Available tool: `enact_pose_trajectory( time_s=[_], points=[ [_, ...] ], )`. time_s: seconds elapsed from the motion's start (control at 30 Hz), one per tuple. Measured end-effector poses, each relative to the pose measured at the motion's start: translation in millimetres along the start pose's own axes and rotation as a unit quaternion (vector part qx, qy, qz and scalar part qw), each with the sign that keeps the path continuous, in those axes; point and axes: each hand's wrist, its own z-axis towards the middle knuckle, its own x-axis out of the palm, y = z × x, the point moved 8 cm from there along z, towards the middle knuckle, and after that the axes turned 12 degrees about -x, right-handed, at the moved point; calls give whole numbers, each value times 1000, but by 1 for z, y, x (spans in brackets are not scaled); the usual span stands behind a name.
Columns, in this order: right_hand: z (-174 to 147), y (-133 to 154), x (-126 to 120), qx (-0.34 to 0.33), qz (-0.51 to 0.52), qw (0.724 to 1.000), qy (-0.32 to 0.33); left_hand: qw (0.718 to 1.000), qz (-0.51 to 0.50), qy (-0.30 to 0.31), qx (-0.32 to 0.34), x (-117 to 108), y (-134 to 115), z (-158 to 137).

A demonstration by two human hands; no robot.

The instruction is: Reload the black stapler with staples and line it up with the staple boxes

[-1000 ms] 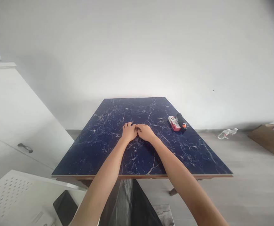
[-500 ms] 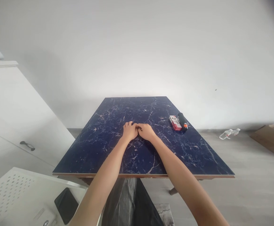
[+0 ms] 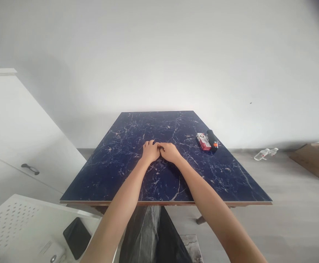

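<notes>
My left hand point(image 3: 151, 150) rests palm down on the dark blue marble-patterned table point(image 3: 115, 179), its fingers stretched forward and slightly apart. Against it lies my right hand point(image 3: 169, 152), curled closed with its knuckles turned up. The two meet at the thumbs and forefingers near the middle of the tabletop. The inside of the right hand is hidden, so I cannot make out whether anything is in it. To the right of my hands are a red and white box point(image 3: 203, 141) and a black cylinder point(image 3: 212, 139) with an orange patch, side by side.
A white cabinet point(image 3: 38, 135) stands at the left. In front of it, a black phone-like slab point(image 3: 77, 237) lies on a white perforated surface point(image 3: 25, 233). Beyond the table's right side, clear plastic bottles point(image 3: 262, 154) and a cardboard box point(image 3: 313, 160) are on the floor.
The view has shifted very slightly. Both hands keep the same place and pose on the table, and the objects have not moved.
</notes>
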Motion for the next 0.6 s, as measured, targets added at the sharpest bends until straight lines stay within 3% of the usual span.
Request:
enact_pose_trajectory(
  time_s=[0.43, 0.5, 0.6],
  points=[
    [1, -1, 5, -8, -19, 1000, 6, 1000, -25, -7, 0, -4, -4, -2],
    [-4, -10, -7, 2, -59, 998, -26, 998, -55, -38, -1, -14, -3, -5],
    [-31, -42, -58, 52, -159, 971, -174, 984, -123, -127, 27, -42, 14, -14]
  ],
)
